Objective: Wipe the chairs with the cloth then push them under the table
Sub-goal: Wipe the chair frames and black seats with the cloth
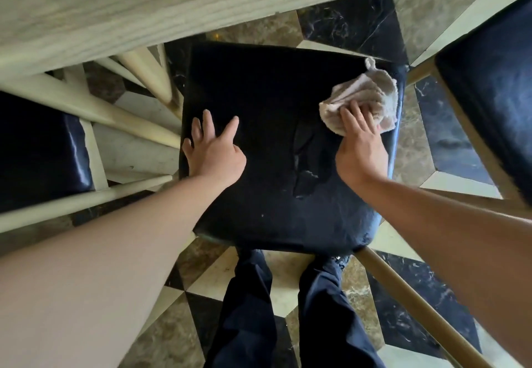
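A chair with a black padded seat [273, 143] stands right below me, in front of the pale wooden table [115, 7]. The seat has a torn patch near its middle. My left hand [214, 151] lies flat on the seat's left side, fingers spread, holding nothing. My right hand [361, 143] presses a crumpled beige cloth [365, 94] onto the seat's far right corner. A second black-seated chair [489, 85] is at the right. A third chair [40, 151] with cream rungs stands at the left, partly under the table.
The floor [449, 143] is patterned marble in black, brown and cream. My dark trouser legs [288, 310] stand just behind the middle chair. A tan chair leg [417, 307] slants across the lower right.
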A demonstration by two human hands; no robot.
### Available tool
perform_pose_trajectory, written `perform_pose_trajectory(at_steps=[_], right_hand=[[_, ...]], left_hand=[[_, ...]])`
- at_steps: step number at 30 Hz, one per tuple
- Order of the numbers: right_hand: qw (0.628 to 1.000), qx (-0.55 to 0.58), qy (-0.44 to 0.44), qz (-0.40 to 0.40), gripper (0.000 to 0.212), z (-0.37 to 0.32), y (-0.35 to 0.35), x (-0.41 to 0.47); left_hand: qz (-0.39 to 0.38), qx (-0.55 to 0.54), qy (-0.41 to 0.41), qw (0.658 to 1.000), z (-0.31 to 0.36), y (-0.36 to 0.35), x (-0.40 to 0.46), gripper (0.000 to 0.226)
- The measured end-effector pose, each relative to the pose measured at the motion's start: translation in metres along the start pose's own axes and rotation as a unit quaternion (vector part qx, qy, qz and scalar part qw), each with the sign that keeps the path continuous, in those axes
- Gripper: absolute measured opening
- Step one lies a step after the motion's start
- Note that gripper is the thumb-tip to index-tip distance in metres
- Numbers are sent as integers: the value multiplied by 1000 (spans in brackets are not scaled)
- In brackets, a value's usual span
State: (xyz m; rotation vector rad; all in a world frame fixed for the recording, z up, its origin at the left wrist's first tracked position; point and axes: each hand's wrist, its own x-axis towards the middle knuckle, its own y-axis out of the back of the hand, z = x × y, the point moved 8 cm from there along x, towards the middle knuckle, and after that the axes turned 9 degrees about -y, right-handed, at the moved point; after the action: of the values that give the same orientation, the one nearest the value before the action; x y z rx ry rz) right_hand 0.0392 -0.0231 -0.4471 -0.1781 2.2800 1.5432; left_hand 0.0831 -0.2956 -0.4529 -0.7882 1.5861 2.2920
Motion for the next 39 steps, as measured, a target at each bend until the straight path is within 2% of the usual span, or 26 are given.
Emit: perform_pose_trajectory(at_steps=[2,3,5,6,7,9,11,13,15,19,21,24,26,29,31,32,34,37,39], right_hand=[[999,32,-29,-6,73,-11,-18,-33],[999,29,-7,-22,73,-19,-28,-51],[994,-6,92,-63,73,-31,-48,-92],[982,-40,171,-73,73,-33,-55,-114],[955,-92,269,-84,73,-34,-63,-138],[855,-218,443,-159,73,-25,-86,-182],[757,-295,537,-226,73,-9,-98,-197],[681,-341,605,-232,71,6,-100,-191],[627,-342,665,-217,72,17,-88,-176],[577,-353,706,-208,80,47,-60,-138],[584,-369,694,-205,92,59,-45,-109],[636,-369,657,-168,100,67,-11,-48],[702,-341,613,-118,101,65,15,-6],[824,-274,490,-77,98,65,32,24],[874,-235,420,-66,91,64,25,14],[881,-223,411,-64,89,63,18,1],[859,-218,457,-73,87,62,5,-34],[780,-233,574,-88,82,88,-7,-89],[729,-264,621,-110,82,111,-14,-122]], left_hand=[[-11,4,-6,1000,9,-7,-7,75],[-18,-1,-5,1000,13,-11,-10,77],[-31,-11,-11,999,20,-18,-16,80],[-36,-15,-19,999,23,-21,-19,80],[-41,-15,-28,999,26,-24,-22,80],[-53,-1,-46,998,31,-30,-26,80],[-63,20,-74,995,37,-36,-29,79],[-58,30,-112,992,46,-40,-31,78],[-51,35,-143,988,53,-41,-33,77],[-61,68,-152,984,51,-44,-32,75],[-61,90,-155,982,49,-47,-31,75],[-45,94,-164,981,49,-48,-31,73],[-40,87,-165,982,49,-49,-33,72],[-36,74,-157,984,56,-52,-37,71],[-25,48,-155,986,66,-53,-40,70],[-18,36,-160,986,72,-54,-42,70],[-17,23,-175,984,83,-58,-49,71],[-36,26,-191,981,99,-70,-60,74],[-37,44,-202,978,107,-74,-65,77]])
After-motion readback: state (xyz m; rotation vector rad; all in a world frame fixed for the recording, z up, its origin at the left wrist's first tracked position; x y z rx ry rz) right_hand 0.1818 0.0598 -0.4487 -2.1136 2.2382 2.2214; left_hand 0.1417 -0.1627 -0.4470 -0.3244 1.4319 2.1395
